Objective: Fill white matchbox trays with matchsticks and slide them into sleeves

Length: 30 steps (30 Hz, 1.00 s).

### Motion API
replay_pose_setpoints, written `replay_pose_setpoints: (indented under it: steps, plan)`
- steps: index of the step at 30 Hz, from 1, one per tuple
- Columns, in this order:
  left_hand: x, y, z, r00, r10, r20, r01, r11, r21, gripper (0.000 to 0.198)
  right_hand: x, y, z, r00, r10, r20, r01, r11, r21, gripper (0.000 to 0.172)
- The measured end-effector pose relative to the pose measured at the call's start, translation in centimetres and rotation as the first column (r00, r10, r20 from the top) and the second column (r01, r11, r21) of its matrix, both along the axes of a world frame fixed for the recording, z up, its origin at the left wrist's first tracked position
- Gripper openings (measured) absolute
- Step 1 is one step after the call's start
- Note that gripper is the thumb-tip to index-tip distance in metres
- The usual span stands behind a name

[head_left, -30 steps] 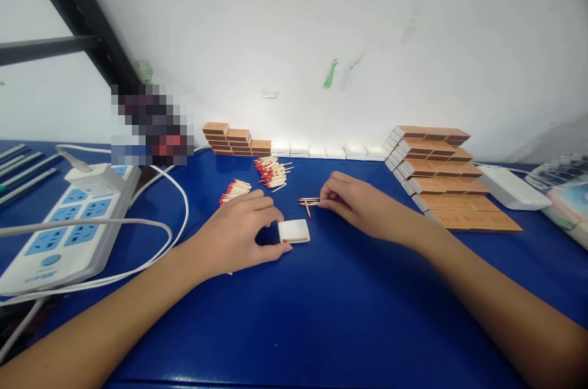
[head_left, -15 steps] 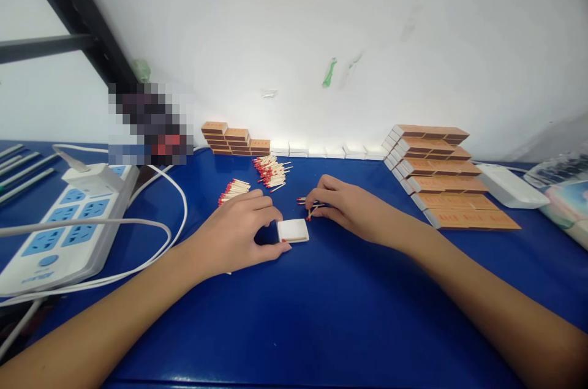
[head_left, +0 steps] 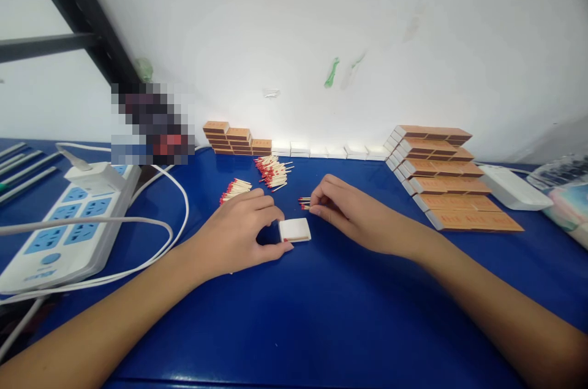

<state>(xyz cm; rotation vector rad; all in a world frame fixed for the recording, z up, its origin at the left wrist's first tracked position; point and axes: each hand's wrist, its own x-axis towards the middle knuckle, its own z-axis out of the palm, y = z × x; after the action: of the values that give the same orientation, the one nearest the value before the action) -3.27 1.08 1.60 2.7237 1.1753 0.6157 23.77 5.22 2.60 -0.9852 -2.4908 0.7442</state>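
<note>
A small white matchbox tray [head_left: 294, 228] lies on the blue table [head_left: 321, 315], with one match inside along its near edge. My left hand [head_left: 239, 233] grips the tray's left side between thumb and forefinger. My right hand [head_left: 351, 210] rests just right of the tray. Its fingertips are pinched on a few loose red-tipped matches [head_left: 303, 201] lying on the table behind the tray.
Two heaps of matches [head_left: 274, 171] [head_left: 234, 188] lie behind my left hand. Brown matchbox sleeves are stacked at the right [head_left: 441, 184] and at the back [head_left: 236, 139], beside a row of white trays [head_left: 321, 151]. A power strip [head_left: 68, 223] with white cables lies at the left.
My right hand carried a match from the loose few to the tray, left it there, and went back to the loose matches. My left hand has stayed on the tray.
</note>
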Motion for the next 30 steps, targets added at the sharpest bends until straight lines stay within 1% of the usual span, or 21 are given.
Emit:
replay_pose_setpoints:
  steps: [2, 4, 7, 13, 15, 18, 20, 23, 24, 26, 28, 30]
  plan:
    - [0.1, -0.2, 0.0, 1.0, -0.005, 0.013, 0.005, 1.0, 0.017, 0.022, -0.8, -1.0, 0.1, 1.0, 0.013, -0.007, -0.013, 0.999, -0.033, 0.022]
    - [0.2, -0.3, 0.1, 1.0, -0.009, 0.025, 0.007, 0.999, 0.052, 0.02, -1.6, -2.0, 0.2, 1.0, 0.012, 0.024, -0.011, 0.998, -0.057, 0.021]
    - [0.2, -0.4, 0.2, 1.0, -0.009, 0.024, 0.007, 0.995, 0.102, 0.021, -2.4, -2.7, 0.2, 0.997, 0.019, 0.079, -0.016, 0.999, -0.044, 0.02]
    - [0.1, -0.3, 0.2, 1.0, -0.023, 0.011, 0.022, 0.993, 0.113, 0.023, -2.4, -2.6, -0.2, 0.992, -0.004, 0.128, -0.006, 0.997, 0.073, 0.009]
    - [0.1, -0.4, 0.1, 0.999, -0.031, 0.013, 0.03, 0.993, 0.114, 0.023, -2.3, -2.5, -0.1, 0.991, 0.005, 0.137, -0.017, 0.996, 0.086, 0.012]
    - [0.1, -0.4, 0.2, 0.999, -0.033, 0.013, 0.032, 0.994, 0.107, 0.023, -2.1, -2.4, 0.4, 0.992, 0.048, 0.114, -0.056, 0.996, 0.069, 0.018]
    - [0.1, -0.3, 0.2, 0.999, -0.03, 0.01, 0.029, 0.995, 0.094, 0.022, -1.6, -1.9, 0.8, 0.997, 0.035, 0.065, -0.04, 0.996, 0.076, 0.019]
    - [0.1, -0.3, 0.2, 1.0, -0.026, 0.006, 0.026, 0.997, 0.069, 0.023, -0.1, -0.2, 1.1, 0.996, -0.085, 0.007, 0.084, 0.986, 0.141, 0.018]
    - [0.0, -0.3, 0.2, 1.0, -0.024, 0.007, 0.024, 0.998, 0.058, 0.024, 0.5, 0.5, 1.0, 0.992, -0.123, 0.014, 0.119, 0.98, 0.157, 0.018]
    - [0.0, -0.2, 0.2, 1.0, -0.02, 0.011, 0.02, 0.999, 0.03, 0.025, 1.7, 1.9, 0.6, 0.988, -0.134, 0.08, 0.121, 0.98, 0.156, 0.016]
    - [0.1, -0.2, 0.1, 1.0, -0.016, 0.013, 0.016, 1.0, 0.007, 0.026, 2.6, 2.9, 0.1, 0.98, -0.119, 0.158, 0.103, 0.989, 0.108, 0.016]
    - [0.1, -0.2, 0.1, 1.0, -0.011, 0.011, 0.011, 1.0, -0.005, 0.026, 2.9, 3.2, -0.3, 0.974, -0.1, 0.204, 0.09, 0.994, 0.054, 0.018]
